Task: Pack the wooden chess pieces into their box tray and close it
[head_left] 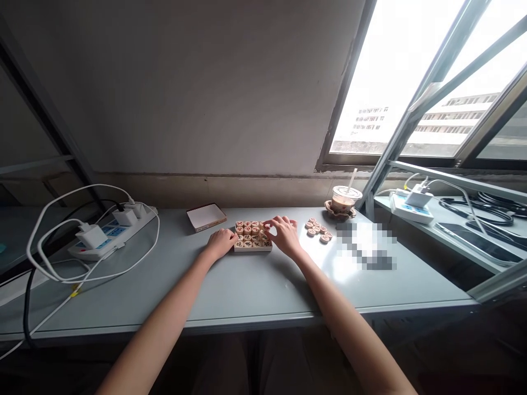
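Note:
A shallow box [253,249] at the middle of the desk holds rows of round wooden Chinese chess pieces, red-marked at the back and black-marked in front. My left hand [221,242] is closed at the box's left edge, thumb and curled fingers against its side. Over the box's right side, my right hand [284,233] pinches a red-marked Chinese chess piece [267,225] between thumb and forefinger. That piece is partly hidden by the fingers. Several loose Chinese chess pieces [316,226] lie in a cluster on the desk to the right.
The box lid [206,218] lies upturned behind my left hand. A lidded drink cup [344,200] with a straw stands at the back right. White cables loop from a power strip [109,233] on the left. A blurred patch [366,244] covers something at right.

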The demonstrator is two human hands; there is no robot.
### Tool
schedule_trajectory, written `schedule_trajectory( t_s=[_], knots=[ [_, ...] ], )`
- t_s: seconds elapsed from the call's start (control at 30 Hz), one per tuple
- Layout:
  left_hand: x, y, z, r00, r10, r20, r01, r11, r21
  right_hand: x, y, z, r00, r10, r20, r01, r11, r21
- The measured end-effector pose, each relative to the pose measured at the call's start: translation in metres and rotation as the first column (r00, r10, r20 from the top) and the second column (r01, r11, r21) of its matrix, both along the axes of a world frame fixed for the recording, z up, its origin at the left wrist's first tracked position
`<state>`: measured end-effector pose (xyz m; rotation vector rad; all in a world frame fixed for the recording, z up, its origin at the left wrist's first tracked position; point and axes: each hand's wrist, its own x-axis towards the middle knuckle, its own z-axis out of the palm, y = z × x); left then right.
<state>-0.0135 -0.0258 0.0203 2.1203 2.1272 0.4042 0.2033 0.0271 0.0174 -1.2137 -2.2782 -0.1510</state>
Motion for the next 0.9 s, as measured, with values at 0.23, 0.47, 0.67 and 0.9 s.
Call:
schedule_trajectory(
  t_s=[0.23,0.47,0.67,0.9],
  knots=[
    [-0.002,0.0,-0.002,1.0,-0.001,-0.007,0.001,1.0,0.004,0.002,0.001,-0.004,1.0,0.003,-0.007,-0.003,0.999,-0.037],
    [-0.002,0.001,-0.003,1.0,-0.009,-0.003,0.009,1.0,-0.009,0.001,-0.001,-0.001,1.0,-0.03,-0.007,0.029,0.997,-0.071],
    [0.0,-0.002,0.001,1.0,-0.008,-0.004,0.008,1.0,-0.02,0.001,-0.002,-0.004,0.998,-0.04,-0.053,0.036,0.996,-0.078],
    [-0.003,0.001,-0.002,1.0,-0.019,0.002,0.019,0.999,-0.026,0.017,0.008,-0.001,0.969,-0.215,-0.118,0.214,0.977,-0.021]
  ],
)
